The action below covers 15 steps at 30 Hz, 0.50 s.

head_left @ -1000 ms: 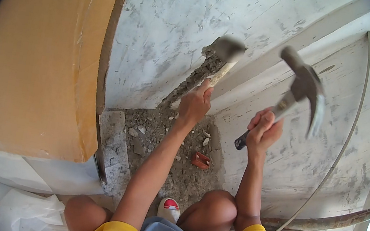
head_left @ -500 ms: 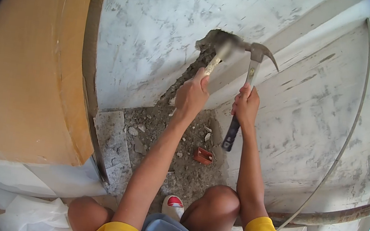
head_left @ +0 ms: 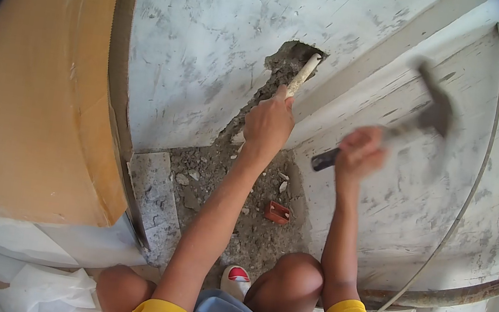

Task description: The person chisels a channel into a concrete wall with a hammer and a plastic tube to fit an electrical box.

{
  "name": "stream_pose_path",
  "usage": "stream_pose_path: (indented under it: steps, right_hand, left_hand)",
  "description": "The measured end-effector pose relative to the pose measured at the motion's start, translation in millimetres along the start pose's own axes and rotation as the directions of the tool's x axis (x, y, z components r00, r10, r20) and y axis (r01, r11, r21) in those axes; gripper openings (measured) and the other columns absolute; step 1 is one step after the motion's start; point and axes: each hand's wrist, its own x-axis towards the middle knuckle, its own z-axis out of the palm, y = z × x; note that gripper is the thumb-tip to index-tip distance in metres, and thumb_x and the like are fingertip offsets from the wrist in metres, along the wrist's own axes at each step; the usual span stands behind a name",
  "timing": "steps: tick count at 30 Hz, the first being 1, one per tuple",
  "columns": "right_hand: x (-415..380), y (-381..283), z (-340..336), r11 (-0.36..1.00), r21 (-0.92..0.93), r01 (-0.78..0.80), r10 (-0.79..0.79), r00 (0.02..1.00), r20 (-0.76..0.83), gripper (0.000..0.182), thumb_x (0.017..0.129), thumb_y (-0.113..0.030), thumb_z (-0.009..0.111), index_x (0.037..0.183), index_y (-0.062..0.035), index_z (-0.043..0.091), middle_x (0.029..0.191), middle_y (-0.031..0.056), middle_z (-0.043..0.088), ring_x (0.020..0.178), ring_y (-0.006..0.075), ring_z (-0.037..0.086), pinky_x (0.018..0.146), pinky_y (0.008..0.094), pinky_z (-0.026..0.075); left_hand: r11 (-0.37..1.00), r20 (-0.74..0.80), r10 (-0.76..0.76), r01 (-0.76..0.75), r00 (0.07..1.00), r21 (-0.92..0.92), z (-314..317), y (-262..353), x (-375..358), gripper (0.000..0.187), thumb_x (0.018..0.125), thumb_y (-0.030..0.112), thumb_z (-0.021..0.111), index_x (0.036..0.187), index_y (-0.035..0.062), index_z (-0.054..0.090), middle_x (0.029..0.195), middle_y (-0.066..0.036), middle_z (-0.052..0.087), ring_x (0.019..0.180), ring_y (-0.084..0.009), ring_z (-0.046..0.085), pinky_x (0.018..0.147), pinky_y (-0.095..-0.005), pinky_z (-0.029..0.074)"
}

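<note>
A whitish, mortar-spotted rod [head_left: 303, 75] is gripped in my left hand [head_left: 269, 122]. Its upper end lies over the right edge of a ragged hole [head_left: 289, 54] in the wall, and its lower part is mostly hidden by the hand. My right hand [head_left: 362, 151] is closed around the dark grip of a claw hammer [head_left: 437, 115]. The hammer is raised to the right, apart from the rod, its head blurred by motion. From the hole a rough, broken channel [head_left: 255, 102] runs down the wall to the floor.
A large cardboard sheet [head_left: 42, 88] stands at the left. Rubble [head_left: 195, 177] and a small reddish-brown box [head_left: 277, 211] lie on the floor between the walls. A thin cable [head_left: 491, 126] hangs along the right wall above a rusty pipe [head_left: 454, 291]. White plastic sheeting [head_left: 49, 290] lies at lower left.
The hammer has swung away from the rod, to the right, its handle tipping from nearly upright to slanted. My left hand has shifted slightly to the right, still holding the rod.
</note>
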Motion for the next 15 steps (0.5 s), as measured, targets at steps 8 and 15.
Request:
stream_pose_path:
  steps: [8,15]
  right_hand:
    - [-8.4,76.6,-52.3,0.872,-0.445,-0.204,0.331,0.916,0.228,0.039,0.099,-0.030,0.051,0.120,0.0020,0.058,0.083,0.0150,0.066,0.071,0.0272,0.062,0.059,0.0373,0.048]
    - [-21.4,143.7,5.0,0.907,-0.338,-0.252,0.359,0.882,0.305,0.045,0.099,-0.039,0.050,0.116,0.0005,0.063,0.083,0.0103,0.063,0.069,0.0180,0.057,0.059,0.0304,0.048]
  left_hand:
    - [0.986,-0.056,0.137,-0.141,0.989,-0.091,44.6,-53.1,7.5,0.023,0.093,0.020,0.053,0.093,0.0056,0.070,0.088,-0.018,0.071,0.084,-0.0360,0.070,0.073,-0.0488,0.054]
    - [0.979,-0.156,0.199,-0.203,0.968,-0.008,30.9,-35.0,25.6,0.023,0.093,0.019,0.052,0.094,0.0049,0.070,0.088,-0.019,0.071,0.084,-0.0371,0.070,0.073,-0.0495,0.054]
